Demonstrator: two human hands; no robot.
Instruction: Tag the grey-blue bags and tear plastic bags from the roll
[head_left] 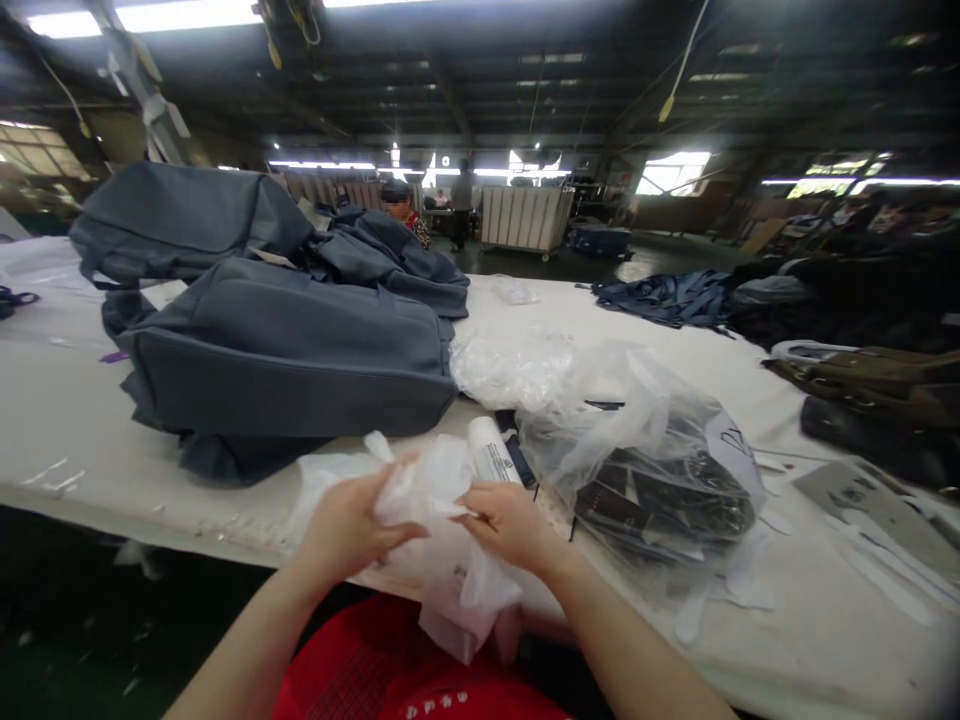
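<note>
Both my hands grip a crumpled clear plastic bag [442,540] at the near edge of the white table [67,420]. My left hand [349,520] pinches its left side, fingers closed. My right hand [510,522] pinches its right side, fingers curled on the film. A white tube with printed text [491,452] lies just beyond my right hand. A large clear bag of dark parts [660,480] sits to the right. Grey-blue fabric bags [285,350] are stacked beyond my left hand.
More grey-blue bags [180,220] pile at the back left. Loose clear plastic [510,365] lies mid-table. Dark and olive bags [877,385] and blue fabric [667,295] sit to the right. White paper strips [885,560] lie near the right edge. People stand far back.
</note>
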